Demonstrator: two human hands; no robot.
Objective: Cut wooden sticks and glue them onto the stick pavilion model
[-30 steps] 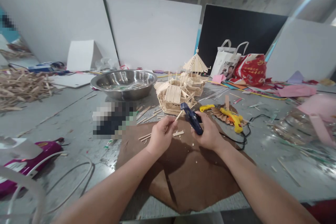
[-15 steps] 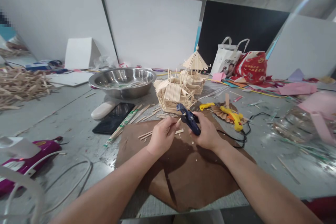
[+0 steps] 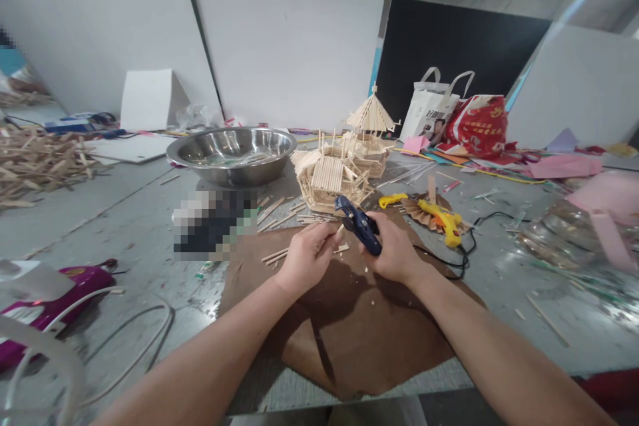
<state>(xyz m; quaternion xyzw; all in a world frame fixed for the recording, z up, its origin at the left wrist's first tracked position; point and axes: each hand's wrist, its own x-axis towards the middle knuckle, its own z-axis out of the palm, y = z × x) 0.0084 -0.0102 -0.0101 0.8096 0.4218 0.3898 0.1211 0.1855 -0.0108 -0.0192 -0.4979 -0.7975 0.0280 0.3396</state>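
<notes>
Pinched in my left hand [image 3: 310,254] is a short wooden stick [image 3: 341,230], most of it hidden by the fingers. My right hand [image 3: 397,249] grips dark blue hand cutters [image 3: 360,225], whose jaws are up against the stick's end. Both hands hover over a brown sheet [image 3: 369,353] with small wood chips on it. Loose cut sticks [image 3: 275,255] lie on the sheet beside my left hand. Just beyond the cutters stands a pavilion model [image 3: 327,176] built of wooden sticks, with a pointed roof at its back.
A steel basin [image 3: 234,176] stands left of the model. To the right lie a yellow glue gun [image 3: 446,223] with a black cable and a clear container [image 3: 552,236]. A purple device [image 3: 54,299] with white cords is at left. Bags [image 3: 476,126] stand at the back.
Hardly anything differs: both hands, the stick and the cutters keep their places. The camera view has shifted very slightly.
</notes>
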